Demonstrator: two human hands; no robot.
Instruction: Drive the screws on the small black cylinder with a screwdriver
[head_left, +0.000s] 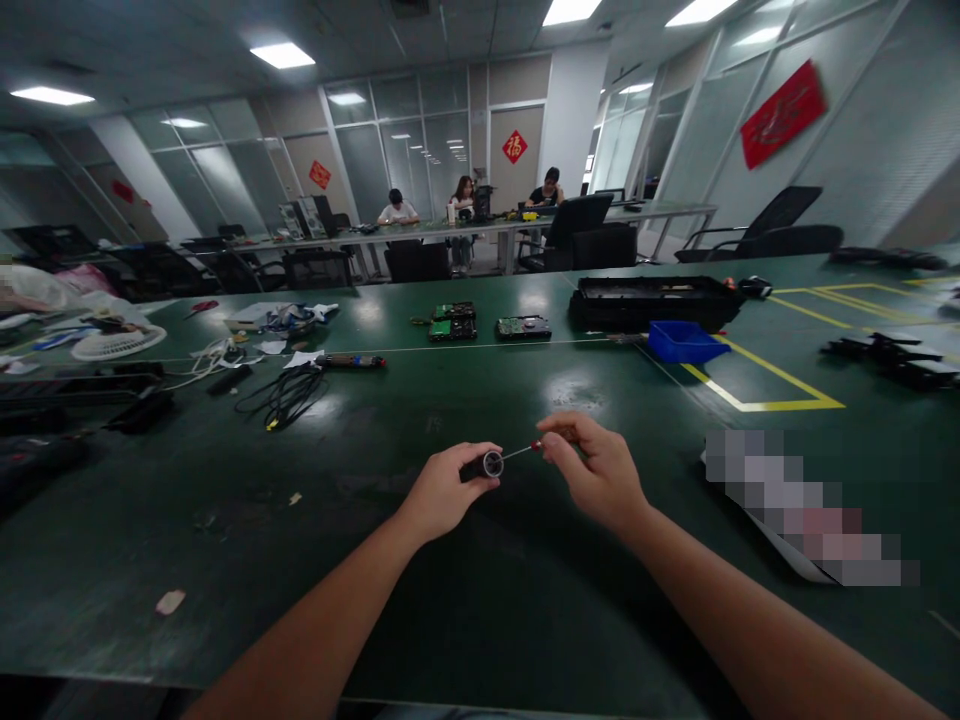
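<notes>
Gripping a short black cylinder (484, 465), the left hand (442, 492) curls closed around it, silvery end facing right. A thin tool (520, 452) runs nearly level, tip left at that end, pinched by fingertips of the right hand (600, 478). Both hang over the table (450, 380), nearer its near edge.

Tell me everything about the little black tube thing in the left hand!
It is a small black cylinder, maybe plastic or metal, with a pale, shiny ring on its round end. It lies sideways, that end facing right, pinched by the left hand above the dark green table, not resting on it. The tip of a thin silver rod with a red handle, held by the right hand, meets that end.
</notes>
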